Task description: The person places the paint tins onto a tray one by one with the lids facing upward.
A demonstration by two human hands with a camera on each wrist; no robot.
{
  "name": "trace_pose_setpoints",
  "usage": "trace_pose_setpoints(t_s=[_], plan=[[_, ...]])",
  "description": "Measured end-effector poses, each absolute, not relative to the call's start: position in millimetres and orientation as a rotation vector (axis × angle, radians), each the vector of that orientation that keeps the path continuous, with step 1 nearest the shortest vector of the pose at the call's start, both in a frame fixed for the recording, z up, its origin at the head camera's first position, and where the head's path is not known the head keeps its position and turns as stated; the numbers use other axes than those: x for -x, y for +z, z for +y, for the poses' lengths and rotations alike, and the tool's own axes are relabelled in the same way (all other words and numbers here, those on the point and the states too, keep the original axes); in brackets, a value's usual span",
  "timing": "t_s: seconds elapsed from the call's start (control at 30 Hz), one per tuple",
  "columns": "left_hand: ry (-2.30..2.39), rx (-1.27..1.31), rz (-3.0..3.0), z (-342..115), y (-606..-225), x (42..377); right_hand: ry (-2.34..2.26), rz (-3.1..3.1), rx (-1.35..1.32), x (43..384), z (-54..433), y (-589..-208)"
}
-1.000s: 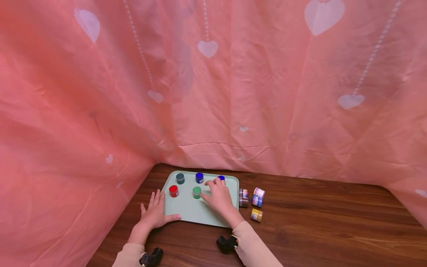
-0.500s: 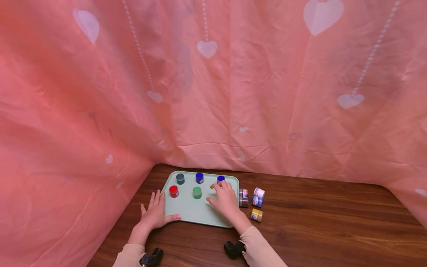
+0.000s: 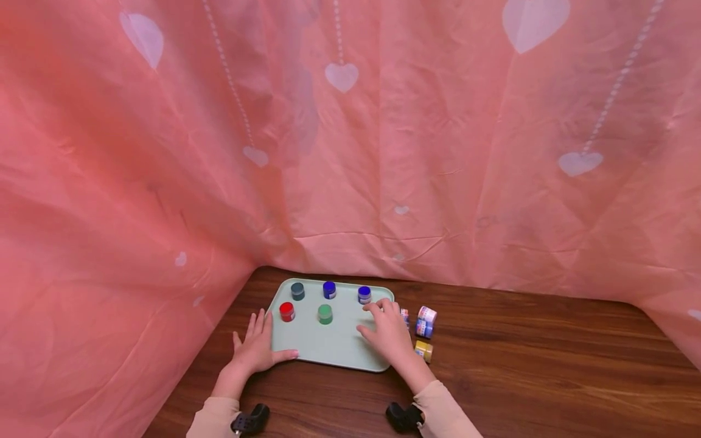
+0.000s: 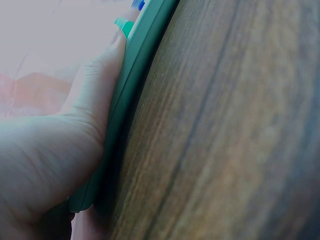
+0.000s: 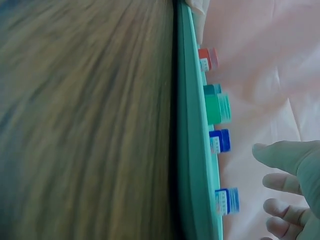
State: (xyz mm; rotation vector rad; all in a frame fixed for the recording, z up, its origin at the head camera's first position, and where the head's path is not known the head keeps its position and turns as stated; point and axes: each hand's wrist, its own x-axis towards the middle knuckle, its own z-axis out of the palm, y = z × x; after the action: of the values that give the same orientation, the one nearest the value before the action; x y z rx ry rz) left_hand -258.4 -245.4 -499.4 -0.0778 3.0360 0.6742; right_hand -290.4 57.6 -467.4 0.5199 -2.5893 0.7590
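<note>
A pale green tray [image 3: 328,350] holds several small paint jars: a red jar [image 3: 286,311], a green jar [image 3: 325,314], a dark teal jar [image 3: 297,291] and two blue jars, one at the back middle [image 3: 329,290] and one at the back right [image 3: 364,295]. My left hand [image 3: 255,350] lies spread at the tray's left front corner, its thumb resting along the front rim. Over the tray's right side hovers my right hand [image 3: 390,333], fingers loosely bent and holding nothing. In the right wrist view its fingertips [image 5: 260,150] are apart from the jars.
Right of the tray, several more paint jars lie on the brown wooden table [image 3: 526,365]: a pink-white jar [image 3: 427,314], a blue-labelled jar [image 3: 424,329] and a yellow jar [image 3: 423,350]. My right hand partly covers others there. A pink curtain [image 3: 438,261] hangs behind and at the left.
My right hand has moved right, away from the green jar toward the tray's right edge, uncovering the back right blue jar and covering some jars outside. The left hand has stayed still.
</note>
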Motion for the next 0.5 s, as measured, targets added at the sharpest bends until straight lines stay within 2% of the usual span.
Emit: trace_pose_setpoints(t_s=[0.5], plan=[[0.651,0.092,3.039,-244.3,-498.9,257.5,0.768,-2.594,-0.437,285.1,90.1,-467.5]])
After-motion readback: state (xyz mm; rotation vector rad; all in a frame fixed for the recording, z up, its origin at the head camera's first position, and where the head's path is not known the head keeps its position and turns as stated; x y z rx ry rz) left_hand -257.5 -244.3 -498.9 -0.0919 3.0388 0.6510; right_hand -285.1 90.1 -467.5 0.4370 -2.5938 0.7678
